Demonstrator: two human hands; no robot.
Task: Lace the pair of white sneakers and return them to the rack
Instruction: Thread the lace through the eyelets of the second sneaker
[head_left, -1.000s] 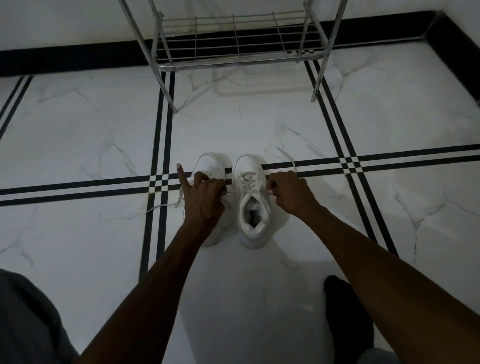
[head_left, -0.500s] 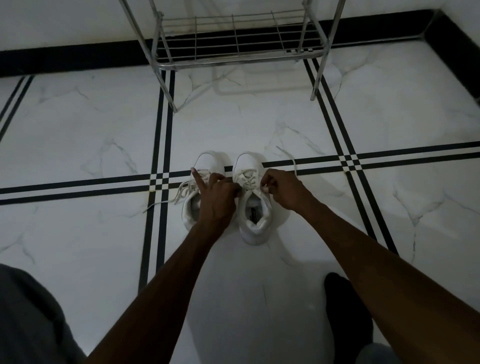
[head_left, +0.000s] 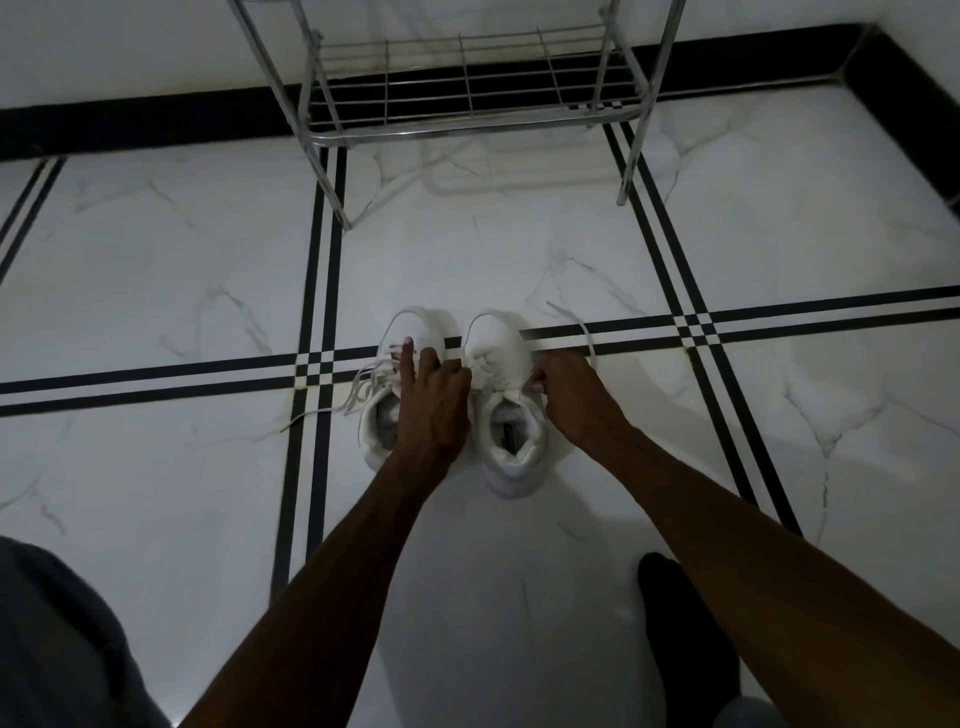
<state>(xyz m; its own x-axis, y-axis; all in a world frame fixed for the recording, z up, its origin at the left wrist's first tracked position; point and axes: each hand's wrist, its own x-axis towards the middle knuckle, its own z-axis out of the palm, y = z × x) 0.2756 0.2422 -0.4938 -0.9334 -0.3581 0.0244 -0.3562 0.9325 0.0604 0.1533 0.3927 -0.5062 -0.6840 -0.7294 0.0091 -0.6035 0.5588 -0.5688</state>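
Observation:
Two white sneakers stand side by side on the marble floor, toes pointing away from me. The right sneaker (head_left: 511, 441) has its laces (head_left: 488, 371) partly threaded. My left hand (head_left: 434, 400) and my right hand (head_left: 569, 397) pinch the two lace ends on either side of its tongue. One lace end (head_left: 584, 332) trails from my right hand onto the floor. The left sneaker (head_left: 382, 415) is partly covered by my left hand; its loose laces (head_left: 358, 387) spill onto the floor to the left.
A metal shoe rack (head_left: 467, 88) stands against the wall beyond the sneakers, its lowest wire shelf bare. My dark-socked foot (head_left: 685, 623) rests at the lower right. A grey-clothed knee (head_left: 57, 639) fills the lower left corner.
Both hands moved inward toward the right sneaker's tongue, ending the outward lace pull. The left sneaker, largely covered before, now shows more.

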